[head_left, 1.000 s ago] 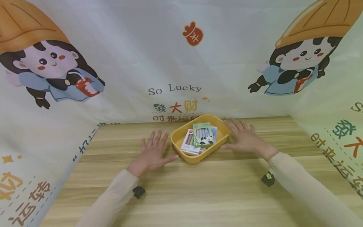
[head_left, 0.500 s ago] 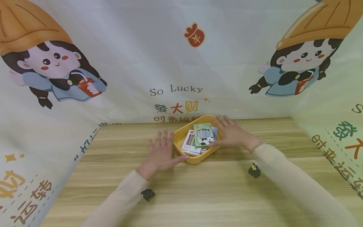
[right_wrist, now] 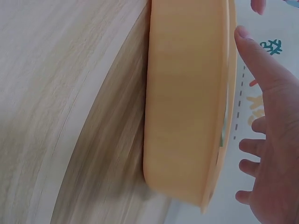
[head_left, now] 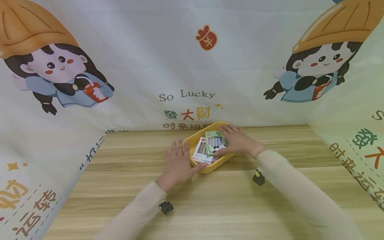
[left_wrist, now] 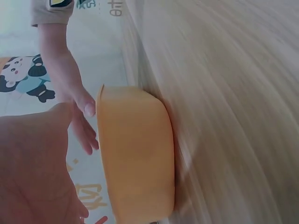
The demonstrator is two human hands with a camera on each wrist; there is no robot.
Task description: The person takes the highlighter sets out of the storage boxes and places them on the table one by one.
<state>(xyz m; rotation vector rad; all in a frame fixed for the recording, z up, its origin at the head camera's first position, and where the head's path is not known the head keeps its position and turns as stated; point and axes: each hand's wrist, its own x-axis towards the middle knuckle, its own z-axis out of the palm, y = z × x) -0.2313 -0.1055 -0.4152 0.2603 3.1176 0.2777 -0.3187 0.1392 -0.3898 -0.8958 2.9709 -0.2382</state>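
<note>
A yellow plastic basket (head_left: 206, 169) stands on the table near the back wall. In it lie a green box (head_left: 211, 141) with a panda print and a white box (head_left: 200, 155) with a red mark, the green one overlapping the white. My left hand (head_left: 179, 166) is spread at the basket's left end, its thumb over the front rim. The right hand (head_left: 237, 142) reaches over the right end, thumb and fingers apart, covering part of the green box's edge. In the right wrist view its thumb (right_wrist: 254, 53) is beside the rim, the other fingers loosely bent and holding nothing.
A wood-grain table (head_left: 216, 206) extends in front of the basket. Behind it and on both sides hangs a white printed cloth (head_left: 144, 66) with cartoon figures and lettering. A small black camera mount (head_left: 166, 207) is on the left wrist, another (head_left: 258, 178) on the right.
Both hands have moved inward. The right went left from beside the basket to over its right end; the left shifted right against its left end. The basket and boxes keep their place.
</note>
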